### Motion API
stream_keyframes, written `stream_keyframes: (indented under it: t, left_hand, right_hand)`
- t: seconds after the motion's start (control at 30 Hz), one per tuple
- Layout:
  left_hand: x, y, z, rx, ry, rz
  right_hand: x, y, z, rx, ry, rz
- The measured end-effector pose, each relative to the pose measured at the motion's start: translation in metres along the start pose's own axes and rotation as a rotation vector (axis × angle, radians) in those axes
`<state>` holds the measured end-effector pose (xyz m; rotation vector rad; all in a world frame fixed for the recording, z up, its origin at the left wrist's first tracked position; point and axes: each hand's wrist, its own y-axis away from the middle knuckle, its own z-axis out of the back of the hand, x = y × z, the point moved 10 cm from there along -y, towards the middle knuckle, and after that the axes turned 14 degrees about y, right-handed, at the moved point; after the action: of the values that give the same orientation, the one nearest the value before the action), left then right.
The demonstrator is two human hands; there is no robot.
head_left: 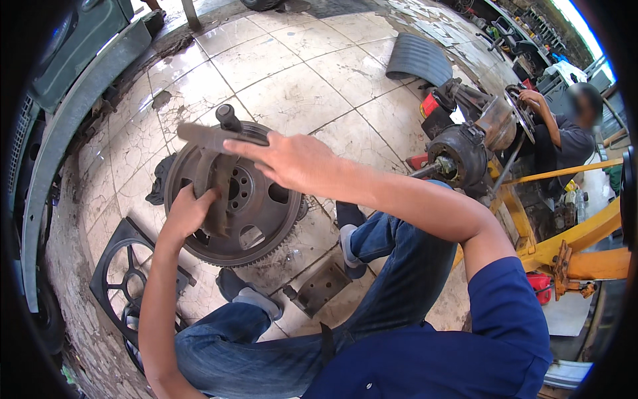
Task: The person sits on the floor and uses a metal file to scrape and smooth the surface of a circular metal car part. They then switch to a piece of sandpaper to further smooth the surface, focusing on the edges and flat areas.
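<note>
My right hand (296,159) is closed round one end of a flat, blunt-ended metal bar (203,137), its index finger stretched along it. The bar is smeared by motion, so I cannot tell its exact kind. Beneath it, my left hand (189,211) grips a curved brown metal piece (217,216) by its edge. The bar crosses over the upper end of this piece. Both are above a large toothed flywheel (282,223) with round holes, which lies between my feet. A dark, round-headed metal part (228,118) stands at the flywheel's far edge.
A black fan-shaped frame (109,256) lies left of the flywheel, a drilled metal block (322,289) near my foot. At right, a large axle housing (492,123) is by a yellow stand (578,239); a co-worker (575,136) handles a disc there. A ribbed curved sheet (419,58) lies beyond.
</note>
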<state>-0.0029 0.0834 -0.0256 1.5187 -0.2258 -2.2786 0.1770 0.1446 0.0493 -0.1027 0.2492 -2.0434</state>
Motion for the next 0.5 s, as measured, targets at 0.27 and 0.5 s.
stream_keyframes:
  t: [0.27, 0.5]
  left_hand:
    - [0.002, 0.001, -0.001, -0.008, 0.056, 0.017]
    - [0.007, -0.002, 0.002, -0.002, 0.046, 0.032]
  right_hand:
    - [0.008, 0.002, 0.0, -0.063, -0.087, 0.011]
    - [0.023, 0.007, -0.002, -0.023, 0.004, 0.012]
